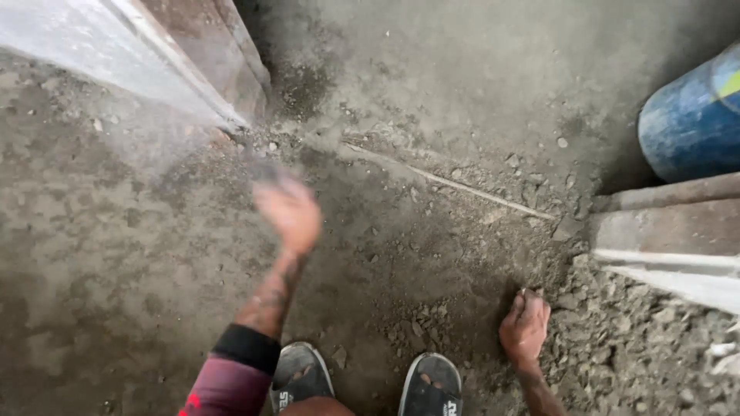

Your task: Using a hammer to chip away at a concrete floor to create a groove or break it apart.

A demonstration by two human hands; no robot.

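Blue barrel (694, 115) contents unseen; right hand (525, 327) grip pressed together in rubble (640, 354); left hand (288, 209) blurred, grip untellable.

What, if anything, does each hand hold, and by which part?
The left hand is motion-blurred: cannot tell. The right hand rests on loose dirt, fingers curled; any hold is hidden.

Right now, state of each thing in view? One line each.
left hand: raised above the floor, motion-blurred, grip unclear
right hand: down on loose rubble, fingers curled
concrete floor: dusty, strewn with grit
rubble: loose, piled at right
thin rod: lying flat on the floor
blue drum: partly in frame
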